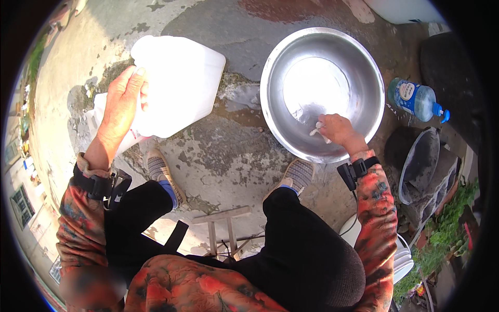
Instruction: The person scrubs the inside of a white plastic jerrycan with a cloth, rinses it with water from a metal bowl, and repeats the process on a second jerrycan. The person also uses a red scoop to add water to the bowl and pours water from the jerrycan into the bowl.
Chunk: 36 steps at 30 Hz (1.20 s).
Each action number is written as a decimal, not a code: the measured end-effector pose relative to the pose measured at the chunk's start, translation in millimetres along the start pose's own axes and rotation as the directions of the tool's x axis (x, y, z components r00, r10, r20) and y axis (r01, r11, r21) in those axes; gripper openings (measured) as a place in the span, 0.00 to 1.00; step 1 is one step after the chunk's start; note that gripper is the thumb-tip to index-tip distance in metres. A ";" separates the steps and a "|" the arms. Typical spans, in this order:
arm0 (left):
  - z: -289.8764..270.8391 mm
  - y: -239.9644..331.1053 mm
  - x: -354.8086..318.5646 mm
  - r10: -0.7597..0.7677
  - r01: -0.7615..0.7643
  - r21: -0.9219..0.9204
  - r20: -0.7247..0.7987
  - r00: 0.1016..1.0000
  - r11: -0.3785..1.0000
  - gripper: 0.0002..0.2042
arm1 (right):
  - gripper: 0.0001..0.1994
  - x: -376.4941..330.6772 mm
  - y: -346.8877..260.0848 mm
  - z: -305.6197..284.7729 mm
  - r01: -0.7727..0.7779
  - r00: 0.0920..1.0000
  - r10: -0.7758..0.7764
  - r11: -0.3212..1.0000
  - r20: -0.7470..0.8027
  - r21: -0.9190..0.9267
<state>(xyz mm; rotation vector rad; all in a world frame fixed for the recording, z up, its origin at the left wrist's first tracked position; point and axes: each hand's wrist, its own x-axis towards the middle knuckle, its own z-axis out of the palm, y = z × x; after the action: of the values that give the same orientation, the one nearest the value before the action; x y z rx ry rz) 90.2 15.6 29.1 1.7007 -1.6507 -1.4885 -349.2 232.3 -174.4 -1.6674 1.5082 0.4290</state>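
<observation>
My left hand point(125, 99) is closed on the edge of a large white plastic jug point(182, 83), which leans at a tilt on the concrete in front of my left foot. Strong sunlight washes out most of its surface. Over the near side of a wide stainless steel basin point(270, 112), my right hand point(337, 131) pinches a small wad of white cloth point(319, 131). Bright glare fills the basin's bottom, so I cannot tell whether water lies in it.
A blue-green pump bottle point(413, 99) lies on its side right of the basin. Beyond it sit a dark bucket point(418, 164) and green plants point(442, 244). White bowls point(403, 260) are stacked beside my right arm. Between my feet stands a wooden stool frame point(222, 216). Wet patches mark the concrete.
</observation>
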 end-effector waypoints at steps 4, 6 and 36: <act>-2.4 -0.9 0.3 0.015 -0.015 0.011 0.006 1.000 1.000 0.13 | 0.14 13.2 43.9 -5.1 -0.347 0.896 0.181 0.855 -0.404 -0.387; -2.8 -1.1 0.7 0.017 -0.017 0.026 0.013 1.000 1.000 0.13 | 0.14 17.3 36.8 12.4 -0.336 0.898 0.179 0.868 -0.403 -0.364; -13.0 -10.8 8.5 0.025 -0.025 0.033 0.003 1.000 0.999 0.13 | 0.11 -185.6 -27.1 92.0 0.250 0.686 0.727 -0.257 0.016 0.934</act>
<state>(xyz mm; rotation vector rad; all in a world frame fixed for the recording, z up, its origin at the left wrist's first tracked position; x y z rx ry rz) 104.6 5.8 21.8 1.6894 -1.7014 -1.4602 -340.2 421.5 -86.2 0.1305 1.7678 -1.1807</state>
